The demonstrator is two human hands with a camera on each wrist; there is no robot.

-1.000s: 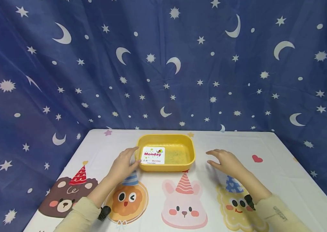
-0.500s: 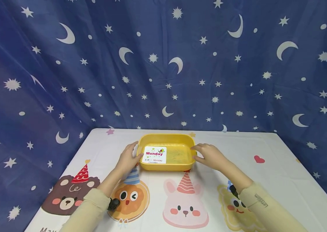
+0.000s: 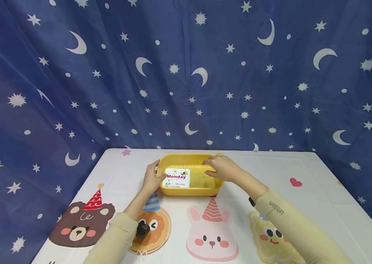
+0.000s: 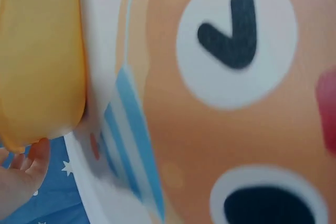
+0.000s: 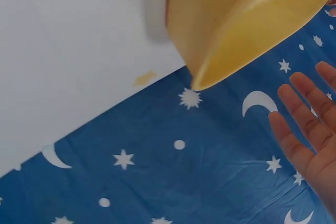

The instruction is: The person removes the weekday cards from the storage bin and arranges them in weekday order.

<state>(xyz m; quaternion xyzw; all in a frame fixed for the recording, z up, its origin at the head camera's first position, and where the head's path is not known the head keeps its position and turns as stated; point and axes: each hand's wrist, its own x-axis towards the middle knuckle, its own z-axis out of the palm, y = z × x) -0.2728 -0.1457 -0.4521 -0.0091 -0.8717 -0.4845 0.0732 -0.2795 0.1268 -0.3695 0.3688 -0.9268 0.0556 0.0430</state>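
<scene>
While the left hand point(image 3: 154, 179) grips the left end of the yellow box point(image 3: 189, 191), its thumb seemingly over the rim, though the wrist view crops it, the right hand point(image 3: 223, 168) hovers over the right end, its grip wide and fingers spread. The box sits near the far edge of the tabletop point(image 3: 324, 205), slightly left of its middle. Inside, a white "Monday" card point(image 3: 176, 178) lies toward the left end.
</scene>
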